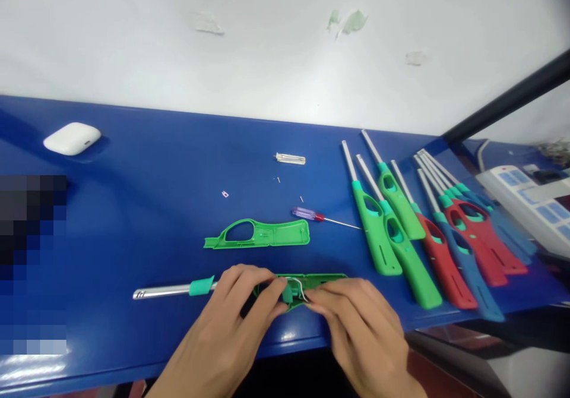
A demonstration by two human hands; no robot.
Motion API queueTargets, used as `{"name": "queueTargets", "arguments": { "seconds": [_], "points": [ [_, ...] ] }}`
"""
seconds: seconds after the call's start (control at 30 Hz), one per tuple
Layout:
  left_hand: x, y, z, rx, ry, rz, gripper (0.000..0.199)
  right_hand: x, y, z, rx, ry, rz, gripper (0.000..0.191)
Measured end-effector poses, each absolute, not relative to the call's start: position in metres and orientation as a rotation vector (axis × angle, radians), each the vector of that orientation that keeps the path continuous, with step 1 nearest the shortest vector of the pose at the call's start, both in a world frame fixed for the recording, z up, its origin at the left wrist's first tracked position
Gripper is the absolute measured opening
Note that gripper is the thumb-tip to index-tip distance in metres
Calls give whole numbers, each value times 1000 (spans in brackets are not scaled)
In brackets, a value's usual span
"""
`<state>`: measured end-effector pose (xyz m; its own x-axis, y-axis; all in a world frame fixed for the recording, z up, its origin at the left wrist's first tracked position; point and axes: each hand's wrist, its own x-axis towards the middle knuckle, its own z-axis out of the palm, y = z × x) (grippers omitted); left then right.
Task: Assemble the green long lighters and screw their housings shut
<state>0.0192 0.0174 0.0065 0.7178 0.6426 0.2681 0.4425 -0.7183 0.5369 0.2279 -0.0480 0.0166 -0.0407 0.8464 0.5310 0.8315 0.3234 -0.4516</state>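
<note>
An opened green lighter body [327,278] lies near the table's front edge, with a white wire [299,281] looped inside it. My left hand [236,321] grips its left part, thumb and fingers pinched near the teal trigger [287,294]. At the right part, my right hand [360,321] has its fingertips closed by the wire's end; what they pinch is hidden. To the left sticks out the metal lighter tube [164,291] with a teal collar [202,286]. Just behind lies the other green casing half [285,234], inner side up.
A screwdriver [307,214], tiny screws [301,199], a small metal clip [225,194] and a clear slim part [290,159] lie farther back. Several green [376,237], red and blue lighters line the right side. A white case [72,138] sits left; a power strip [529,202] stands far right.
</note>
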Motion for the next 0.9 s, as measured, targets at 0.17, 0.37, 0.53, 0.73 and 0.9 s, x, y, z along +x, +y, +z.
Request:
{"name": "queueTargets", "arguments": {
  "seconds": [0.17,0.37,0.53,0.73,0.9],
  "points": [
    [18,18,11,2671,755,587,37,231,-49,17,-1530,-1822,174,18],
    [20,21,12,2711,724,610,31,234,-46,28,-1504,-1902,183,13],
    [20,20,12,2766,712,623,28,230,-42,28,-1521,-1755,383,19],
    [22,21,15,2841,726,646,29,229,-41,19,-1504,-1711,372,18],
    [21,21,12,2853,714,625,27,230,-42,19,-1498,-1723,379,19]
  ]
}}
